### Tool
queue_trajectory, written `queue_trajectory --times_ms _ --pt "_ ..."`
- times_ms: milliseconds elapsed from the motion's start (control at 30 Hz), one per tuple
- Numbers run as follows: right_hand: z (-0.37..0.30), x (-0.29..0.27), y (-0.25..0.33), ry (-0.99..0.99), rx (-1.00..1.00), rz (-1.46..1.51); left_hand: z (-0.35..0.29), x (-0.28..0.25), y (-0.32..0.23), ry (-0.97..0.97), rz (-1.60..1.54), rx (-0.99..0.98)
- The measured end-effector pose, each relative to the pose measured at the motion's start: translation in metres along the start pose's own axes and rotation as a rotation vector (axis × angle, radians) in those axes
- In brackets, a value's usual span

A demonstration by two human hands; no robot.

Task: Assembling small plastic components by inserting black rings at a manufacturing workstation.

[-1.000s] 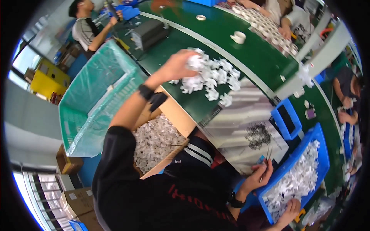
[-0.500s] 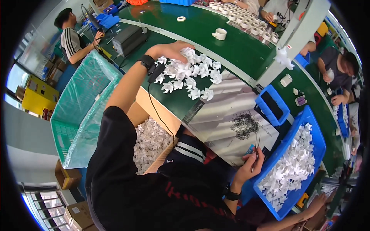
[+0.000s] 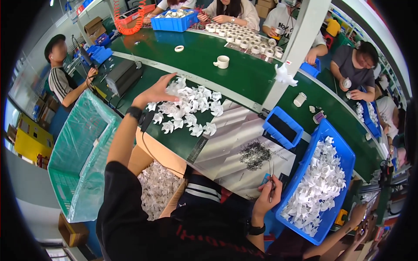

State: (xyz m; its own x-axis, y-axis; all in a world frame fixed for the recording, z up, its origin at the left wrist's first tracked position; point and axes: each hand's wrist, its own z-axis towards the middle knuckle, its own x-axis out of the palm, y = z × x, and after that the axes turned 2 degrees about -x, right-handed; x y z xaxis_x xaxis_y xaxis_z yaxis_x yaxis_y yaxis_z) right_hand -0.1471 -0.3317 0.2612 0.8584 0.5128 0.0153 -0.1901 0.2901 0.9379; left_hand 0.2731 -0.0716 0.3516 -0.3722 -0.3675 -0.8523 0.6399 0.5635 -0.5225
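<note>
My left hand [image 3: 157,93] is at the far left edge of a pile of small white pinwheel-shaped plastic parts [image 3: 190,104]. Its thumb and fingers are spread apart, with some of the parts between them. My right hand [image 3: 266,195] is closed around slim, dark tweezers [image 3: 272,170], whose tips point away from me. Beneath the tweezers lies a grey printed sheet [image 3: 230,150] bearing a scatter of tiny dark pieces [image 3: 255,155]. To the right, a large blue bin [image 3: 284,209] holds many more white parts [image 3: 315,187].
A small blue tray [image 3: 283,127] stands beyond the sheet, near a white post [image 3: 291,56]. Below the table edge is a cardboard box [image 3: 163,157] of white parts. A green crate [image 3: 58,174] lined with plastic stands left. Several people work around the green tables.
My left hand has drawn back from over the far side of the pile, and its fingers have spread. My right hand still holds the tweezers. The whole view has shifted.
</note>
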Motion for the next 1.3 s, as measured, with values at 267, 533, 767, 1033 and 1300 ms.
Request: queue_trajectory --times_ms 267,533,767,1033,1300 --pt "-0.001 0.009 -0.011 0.055 -0.039 0.013 -0.250 0.099 0.039 -0.839 -0.133 -0.532" --pt "-0.003 -0.001 -0.008 0.000 0.016 -0.102 -0.488 0.285 0.073 -0.682 0.216 -1.508" --pt "-0.005 0.001 -0.012 -0.025 -0.025 -0.143 -0.491 0.322 0.146 -0.805 -0.028 -1.601" --pt "-0.004 0.005 -0.011 -0.071 -0.058 -0.181 -0.460 0.286 0.118 -0.703 -0.176 -1.730" --pt "-0.005 0.002 -0.009 -0.032 -0.070 -0.223 -0.508 0.346 0.164 -1.055 -0.056 -1.574"
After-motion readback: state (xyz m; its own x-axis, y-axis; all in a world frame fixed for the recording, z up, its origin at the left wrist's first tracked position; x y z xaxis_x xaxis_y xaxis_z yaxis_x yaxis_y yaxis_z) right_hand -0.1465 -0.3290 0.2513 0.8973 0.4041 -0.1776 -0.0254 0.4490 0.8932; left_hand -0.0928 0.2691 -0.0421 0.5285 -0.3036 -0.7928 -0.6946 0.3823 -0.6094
